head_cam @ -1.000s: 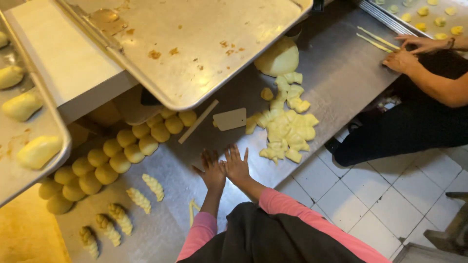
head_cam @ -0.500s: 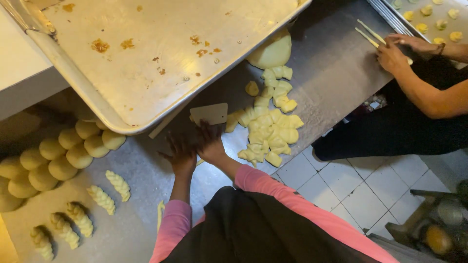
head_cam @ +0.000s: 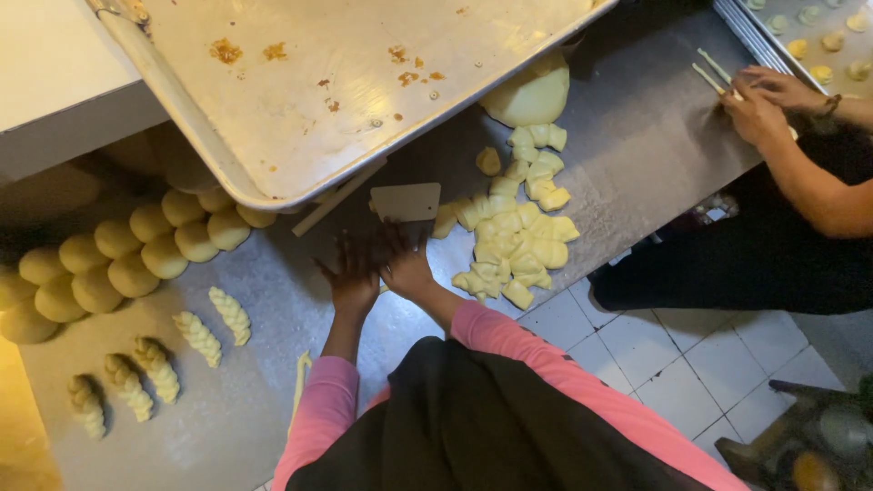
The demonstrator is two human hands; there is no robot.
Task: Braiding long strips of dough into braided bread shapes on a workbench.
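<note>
My left hand point(head_cam: 350, 277) and my right hand point(head_cam: 403, 264) lie flat side by side on the steel table point(head_cam: 637, 155), fingers spread and blurred, pressing on something hidden beneath them. Just beyond my fingertips rests a pale dough scraper point(head_cam: 406, 202). To the right is a heap of cut dough pieces point(head_cam: 514, 238) and a large dough lump point(head_cam: 532, 91). A thin dough strand point(head_cam: 299, 382) hangs near my left sleeve. Several braided dough pieces point(head_cam: 198, 338) sit to the left.
A big used baking tray point(head_cam: 364, 82) overhangs the table above my hands. Rows of round dough balls point(head_cam: 136, 250) lie at left. A co-worker's hands point(head_cam: 759, 100) roll dough strands at the upper right beside a tray of small dough pieces point(head_cam: 818, 36). White tiled floor is below.
My hands have slid forward over the table toward the scraper and stayed pressed flat together. The view has shifted, so the tray and the dough appear lower and more to the right.
</note>
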